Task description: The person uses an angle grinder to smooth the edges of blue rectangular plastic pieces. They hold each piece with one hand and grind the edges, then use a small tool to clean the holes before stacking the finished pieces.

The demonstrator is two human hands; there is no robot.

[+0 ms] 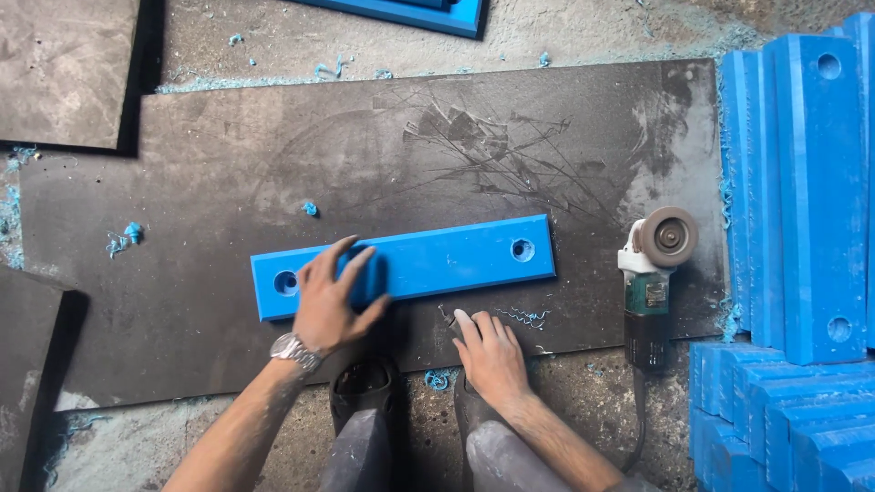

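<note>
The person squats over a dark sheet (182,301) that lies on the dusty floor, and on this sheet lies a long blue plastic bar (437,260) with one round hole near each end. The left hand (335,296), with a metal wristwatch (293,351) on its wrist, rests flat on the left part of the bar with the fingers spread wide; it presses on the bar but does not close around it. The right hand (492,351) lies open on the sheet just below the bar, fingers loosely apart, holding nothing. An angle grinder (652,282) lies untouched to the right of the bar, near its end. Blue shavings (521,316) are scattered near the bar, and its edges look bevelled already, so it seems that some shaping is done (how much is left cannot be told). Stacks of similar blue bars (802,191) stand at the right, well apart from the hands.
</note>
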